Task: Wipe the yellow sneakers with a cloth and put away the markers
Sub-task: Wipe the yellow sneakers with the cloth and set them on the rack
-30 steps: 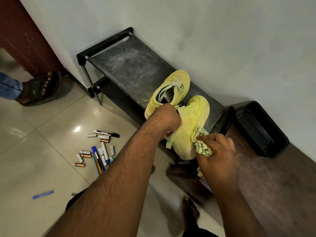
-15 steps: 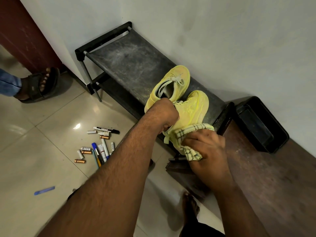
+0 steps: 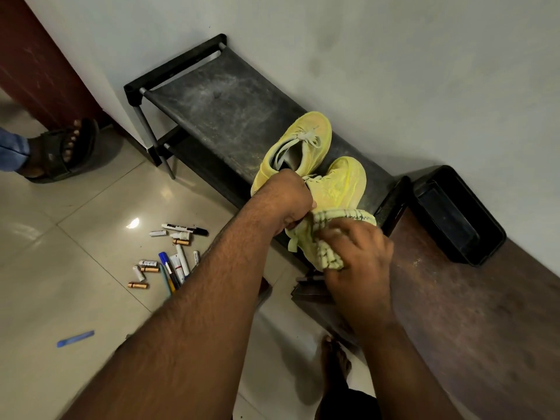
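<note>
L hand (image 3: 288,201) grips near sneaker (image 3: 339,189) collar; R hand (image 3: 360,256) presses cloth (image 3: 330,237) on heel. 2 sneakers on rack (image 3: 218,110).

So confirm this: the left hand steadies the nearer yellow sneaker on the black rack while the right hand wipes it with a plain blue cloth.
Wrong on the cloth: the head view shows it pale yellow-green with dark checked lines, not plain blue. The rest holds: left hand steadies the nearer yellow sneaker on the black rack, right hand wipes.

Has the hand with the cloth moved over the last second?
Yes. The right hand has dragged the cloth from the near sneaker's right side leftward across its heel, toward the left hand.
</note>
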Motion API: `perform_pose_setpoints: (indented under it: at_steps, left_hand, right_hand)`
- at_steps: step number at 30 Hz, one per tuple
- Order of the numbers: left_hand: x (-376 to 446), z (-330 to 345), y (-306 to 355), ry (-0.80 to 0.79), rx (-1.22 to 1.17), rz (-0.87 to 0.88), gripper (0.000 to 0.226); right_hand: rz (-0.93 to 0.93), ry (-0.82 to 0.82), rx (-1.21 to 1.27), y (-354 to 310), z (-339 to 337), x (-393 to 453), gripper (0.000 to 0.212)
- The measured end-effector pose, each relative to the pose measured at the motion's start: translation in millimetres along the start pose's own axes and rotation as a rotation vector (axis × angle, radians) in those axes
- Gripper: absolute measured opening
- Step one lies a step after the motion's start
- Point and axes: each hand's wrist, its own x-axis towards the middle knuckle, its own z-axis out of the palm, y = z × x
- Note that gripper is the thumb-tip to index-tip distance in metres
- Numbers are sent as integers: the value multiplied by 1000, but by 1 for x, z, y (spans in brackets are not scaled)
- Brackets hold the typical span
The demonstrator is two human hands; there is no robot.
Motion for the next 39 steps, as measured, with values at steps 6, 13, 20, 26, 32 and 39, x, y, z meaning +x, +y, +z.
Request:
perform_pose_setpoints:
  at_steps: [6,13,20,26,32,39]
  left_hand:
    - [4,1,-3,13,-16,2,23]
    - [3,3,-3,-54,-95,-26,29]
    - [8,1,-5,13,-55,-1,16]
    - [4,1,-1,-10,2,34,31]
    - [8,0,-4,5,-21,17,31]
    - [8,4,-6,-13,-87,-10,29]
  right_hand:
    - [-8,31,20,-16,6,-3,34]
    - [251,27,-60,7,-2,6,47]
    - [1,-21,20,-10,2,-1,42]
    - [365,9,49,14,-2,12,46]
    - [130,-7,119,4,-4,3,46]
    - [324,6,152,22,-6,12,42]
